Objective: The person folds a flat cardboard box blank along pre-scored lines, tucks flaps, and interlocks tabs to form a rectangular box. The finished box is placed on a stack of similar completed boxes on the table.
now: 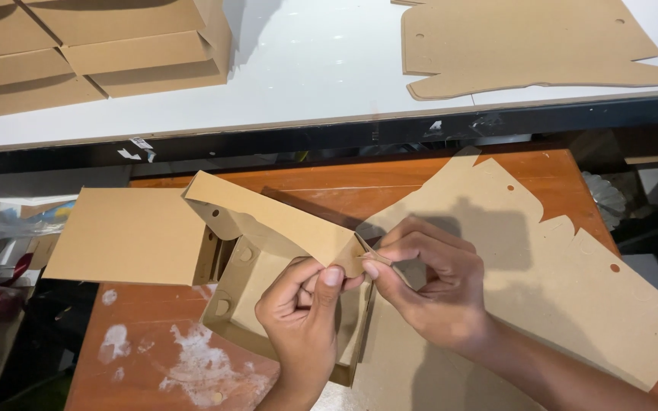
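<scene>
Folded brown cartons (93,49) are stacked at the far left of the white bench (306,76); a flat die-cut cardboard blank (527,42) lies at its far right. On the nearer orange bench (146,358), a half-assembled brown carton (268,281) sits on another flat blank (573,281). The left hand (302,316) has its grip closed, thumb and fingers pinching the carton's corner flap (348,255). The right hand (432,281) has its grip closed on the same flap from the opposite side, fingertips touching.
</scene>
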